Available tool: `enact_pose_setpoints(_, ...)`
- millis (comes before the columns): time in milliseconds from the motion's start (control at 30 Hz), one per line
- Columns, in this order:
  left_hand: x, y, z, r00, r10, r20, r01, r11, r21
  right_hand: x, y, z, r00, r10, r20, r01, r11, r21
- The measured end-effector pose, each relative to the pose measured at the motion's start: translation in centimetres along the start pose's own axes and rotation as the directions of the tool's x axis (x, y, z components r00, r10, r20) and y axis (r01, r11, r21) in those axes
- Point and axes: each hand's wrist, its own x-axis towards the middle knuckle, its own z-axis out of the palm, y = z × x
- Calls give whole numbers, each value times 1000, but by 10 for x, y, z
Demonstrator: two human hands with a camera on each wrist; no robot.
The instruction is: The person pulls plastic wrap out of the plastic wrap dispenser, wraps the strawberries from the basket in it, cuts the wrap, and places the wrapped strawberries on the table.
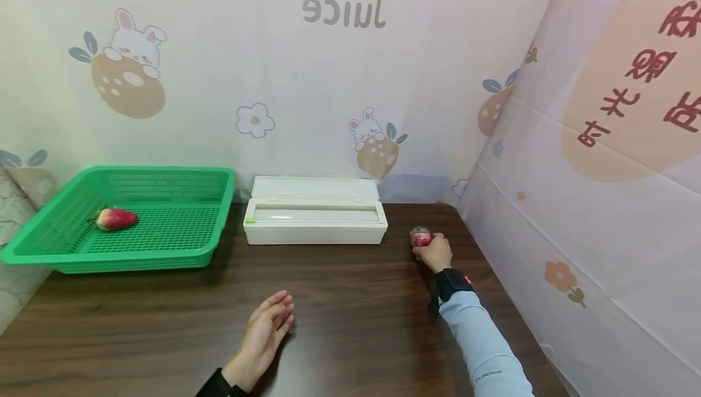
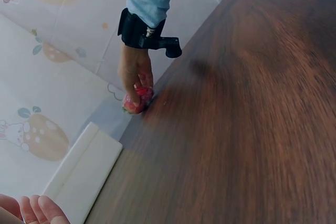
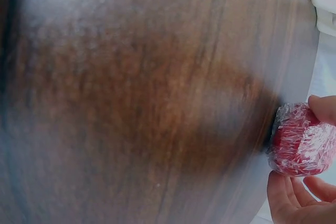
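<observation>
Red, rounded item [image 3: 300, 142], wrapped in crinkled, glossy clear film [image 3: 286, 161], pinched within right grip [image 1: 435, 253]; left grip [image 1: 264, 331] relaxed, empty.

We've L grip [image 1: 263, 336] relaxed, lower L-ctr. of head view; R grip [image 1: 436, 254] pinching, R of ctr., R arm [image 1: 484, 339] outstretched.

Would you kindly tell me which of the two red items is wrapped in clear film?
The wrapped red item in the right hand: shiny, crinkled film surrounds it. The other red item, in the green basket, shows no film.
</observation>
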Motion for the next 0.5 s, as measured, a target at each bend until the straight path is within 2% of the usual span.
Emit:
enact_pose_setpoints(233, 1, -1, 3, 1000, 2, -2, -2, 1000, -30, -1, 0, -2, 997, 19, 71, -19, 1000, -7)
enact_pose_setpoints(433, 2, -2, 2, 1000, 4, 10, -3, 1000, -23, -2, 1, -3, 997, 20, 76, -20, 1000, 2)
enact_pose_setpoints(500, 2, -1, 1, 1000, 9, 11, -9, 1000, -7, -4, 0, -5, 999, 10, 51, -10, 1000, 7)
